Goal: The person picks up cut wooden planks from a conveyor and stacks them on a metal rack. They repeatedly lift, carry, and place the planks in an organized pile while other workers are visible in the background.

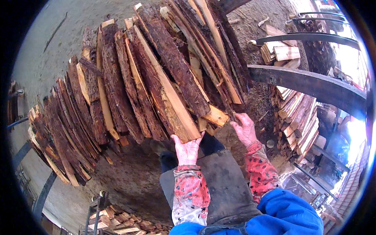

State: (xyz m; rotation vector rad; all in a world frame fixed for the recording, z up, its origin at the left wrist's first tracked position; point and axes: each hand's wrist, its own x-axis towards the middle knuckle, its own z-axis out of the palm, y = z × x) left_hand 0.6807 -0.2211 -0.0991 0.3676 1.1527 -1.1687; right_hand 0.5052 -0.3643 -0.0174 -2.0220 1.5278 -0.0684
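Observation:
A long row of bark-covered split wood slabs (149,78) lies side by side in front of me, their near ends toward me. My left hand (187,150) grips the near end of one slab (182,123) with a pale, freshly split face; the thumb is on one side and the fingers are on the other, partly hidden under it. To the right, my right hand (244,129) is closed at the end of a thin dark wood strip (230,113). Between the hands, the pale end of another slab (216,116) sticks out.
Black curved metal bars (305,80) stand to the right, beside stacked split wood (299,121). More cut wood (121,221) is piled at the lower left behind a metal frame (94,213). A dark apron (223,184) covers my lap. Bark debris litters the dirt ground (258,98).

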